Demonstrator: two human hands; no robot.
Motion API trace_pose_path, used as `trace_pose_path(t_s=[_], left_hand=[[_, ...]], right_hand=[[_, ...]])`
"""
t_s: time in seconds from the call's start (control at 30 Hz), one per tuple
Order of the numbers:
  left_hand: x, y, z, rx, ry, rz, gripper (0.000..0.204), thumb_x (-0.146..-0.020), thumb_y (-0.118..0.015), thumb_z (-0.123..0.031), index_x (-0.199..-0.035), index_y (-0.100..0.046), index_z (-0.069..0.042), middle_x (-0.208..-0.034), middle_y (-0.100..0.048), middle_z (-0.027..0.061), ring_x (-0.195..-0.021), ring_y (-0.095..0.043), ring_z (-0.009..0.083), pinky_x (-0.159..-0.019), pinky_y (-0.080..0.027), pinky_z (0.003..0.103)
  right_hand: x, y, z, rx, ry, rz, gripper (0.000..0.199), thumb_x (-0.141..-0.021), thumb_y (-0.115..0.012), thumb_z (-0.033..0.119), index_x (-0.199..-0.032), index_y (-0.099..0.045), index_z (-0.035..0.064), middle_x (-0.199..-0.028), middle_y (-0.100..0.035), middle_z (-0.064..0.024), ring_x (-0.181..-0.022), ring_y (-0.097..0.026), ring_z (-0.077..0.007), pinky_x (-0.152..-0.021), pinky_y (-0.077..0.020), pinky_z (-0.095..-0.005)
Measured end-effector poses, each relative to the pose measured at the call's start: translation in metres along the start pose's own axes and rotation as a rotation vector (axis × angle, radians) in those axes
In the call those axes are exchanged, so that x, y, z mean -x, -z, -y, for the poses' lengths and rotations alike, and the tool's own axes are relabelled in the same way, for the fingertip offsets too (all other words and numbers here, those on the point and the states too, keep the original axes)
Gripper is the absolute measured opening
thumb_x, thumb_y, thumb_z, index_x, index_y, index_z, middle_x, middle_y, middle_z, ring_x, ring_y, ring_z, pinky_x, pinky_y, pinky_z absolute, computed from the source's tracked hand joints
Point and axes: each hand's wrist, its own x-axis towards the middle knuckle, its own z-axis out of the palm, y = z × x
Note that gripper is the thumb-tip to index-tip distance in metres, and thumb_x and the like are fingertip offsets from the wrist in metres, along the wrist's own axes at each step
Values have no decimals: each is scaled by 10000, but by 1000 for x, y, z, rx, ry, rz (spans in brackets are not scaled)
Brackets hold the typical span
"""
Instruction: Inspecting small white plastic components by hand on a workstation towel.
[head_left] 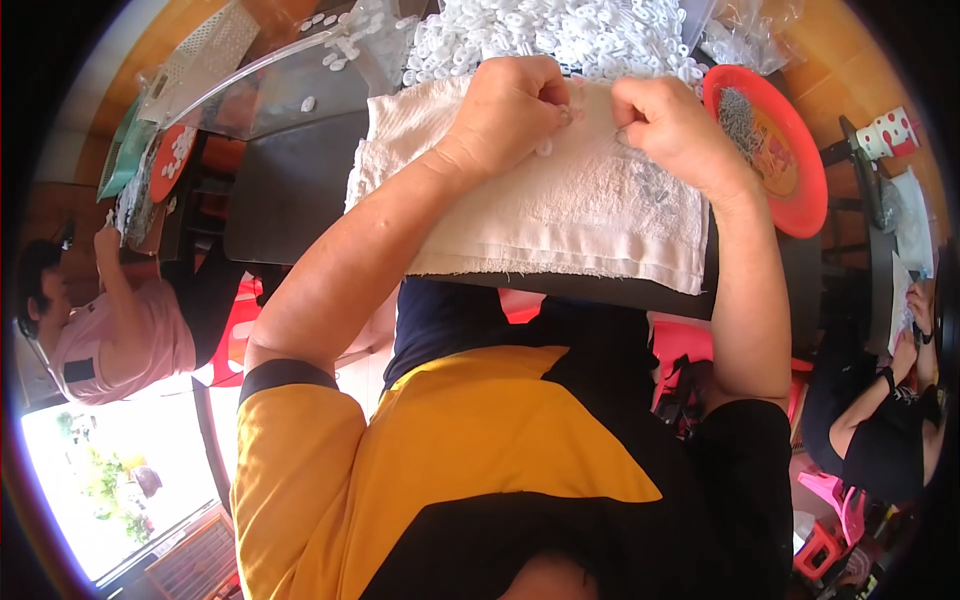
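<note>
A folded cream towel (560, 215) lies on the dark table in front of me, and both hands work just over its far part. My left hand (510, 110) is closed in a pinch, with a small white plastic piece (545, 147) showing under its fingers. To its right, my right hand (680, 130) is closed too, fingertips pressed together; what they hold is too small to make out. Several tiny metal parts (655, 187) lie on the towel below that hand. Beyond the towel rises a heap of small white plastic pieces (550, 38).
On the right, a red plate (800, 190) carries a pile of small grey metal parts (742, 120). A clear plastic sheet or tray (290, 85) with loose white pieces stands at the far left. People sit working at both sides, near a polka-dot cup (888, 134) on the right.
</note>
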Motion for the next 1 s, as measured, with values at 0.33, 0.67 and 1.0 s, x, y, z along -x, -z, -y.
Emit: trace_pose_path(t_s=[0.33,0.67,1.0], left_hand=[[-14,5,-23,385,182,-23,107,-765,-710,-19,-845,-678,46,-698,-641,81,-517,-525,93,-428,-369,228],[-21,8,-3,672,279,76,165,-821,-674,-15,-946,-647,90,-764,-650,126,-550,-589,139,-424,-416,247],[-12,0,-5,761,306,140,161,-848,-655,-19,-965,-622,87,-774,-653,141,-548,-584,134,-400,-427,247]], right_hand=[[-1,0,2,110,-6,40,158,-756,-591,26,-894,-640,-32,-792,-671,-162,-745,-662,-249,-672,-489,-342],[-5,-16,4,235,33,-41,126,-781,-603,50,-894,-639,9,-814,-634,-121,-753,-641,-232,-670,-477,-332],[-5,-4,18,-720,-196,-223,102,-871,-597,46,-951,-636,-4,-833,-631,-23,-740,-585,-95,-614,-425,-221]])
